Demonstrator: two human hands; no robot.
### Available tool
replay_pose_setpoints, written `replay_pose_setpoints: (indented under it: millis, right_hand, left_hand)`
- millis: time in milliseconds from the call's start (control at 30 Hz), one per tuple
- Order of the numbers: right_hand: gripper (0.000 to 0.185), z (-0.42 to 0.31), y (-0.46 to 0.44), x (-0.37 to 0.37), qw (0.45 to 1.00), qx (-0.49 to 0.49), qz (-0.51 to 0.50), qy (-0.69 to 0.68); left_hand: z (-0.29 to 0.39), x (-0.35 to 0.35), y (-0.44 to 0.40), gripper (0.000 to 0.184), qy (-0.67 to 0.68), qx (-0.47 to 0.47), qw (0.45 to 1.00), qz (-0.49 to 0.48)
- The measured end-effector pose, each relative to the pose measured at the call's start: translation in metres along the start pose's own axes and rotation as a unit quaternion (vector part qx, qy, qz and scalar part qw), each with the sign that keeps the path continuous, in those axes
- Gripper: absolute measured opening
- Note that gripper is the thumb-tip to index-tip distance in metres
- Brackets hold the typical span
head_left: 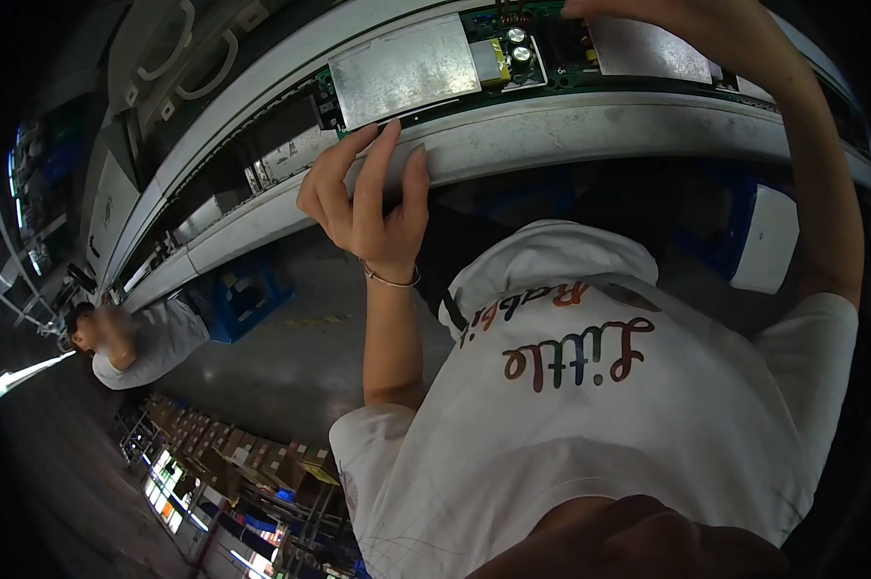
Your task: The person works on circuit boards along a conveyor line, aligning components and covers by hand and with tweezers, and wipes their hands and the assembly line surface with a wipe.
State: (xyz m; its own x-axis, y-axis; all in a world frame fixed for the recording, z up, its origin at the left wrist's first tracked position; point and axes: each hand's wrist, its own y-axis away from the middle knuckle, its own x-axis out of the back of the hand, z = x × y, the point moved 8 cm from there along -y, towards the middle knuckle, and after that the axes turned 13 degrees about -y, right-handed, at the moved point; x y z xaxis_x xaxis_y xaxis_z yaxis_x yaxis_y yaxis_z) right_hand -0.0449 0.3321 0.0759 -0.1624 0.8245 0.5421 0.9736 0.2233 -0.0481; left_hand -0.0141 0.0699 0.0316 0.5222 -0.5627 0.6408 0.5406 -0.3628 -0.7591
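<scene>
My left hand (371, 198) is at the rail's near edge with its fingers spread. Two of its fingertips meet the lower edge of a green circuit board with a large silver metal plate (404, 69). Beside the plate are a yellow-wrapped part (494, 60) and round silver-topped capacitors (517, 37). My right hand (638, 8) reaches over a second silver plate (652, 50) farther right. One fingertip shows near the boards; the frame's top edge cuts off the rest, so its grip is hidden.
The pale metal rail (590, 125) of a conveyor line curves across in front of me. Blue stools (245, 301) stand below it, one with a white box-like top (765, 239) on the right. Another person (151, 338) sits farther along the line. Cardboard boxes (233, 449) fill shelves behind.
</scene>
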Motion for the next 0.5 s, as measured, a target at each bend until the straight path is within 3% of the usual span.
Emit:
replay_pose_setpoints:
  millis: [500]
  right_hand:
    - [0.017,0.000,-0.005,-0.005,0.998,-0.003,-0.061,0.008]
  left_hand:
    - [0.007,0.002,-0.006,0.027,0.025,0.007,1.000,-0.017]
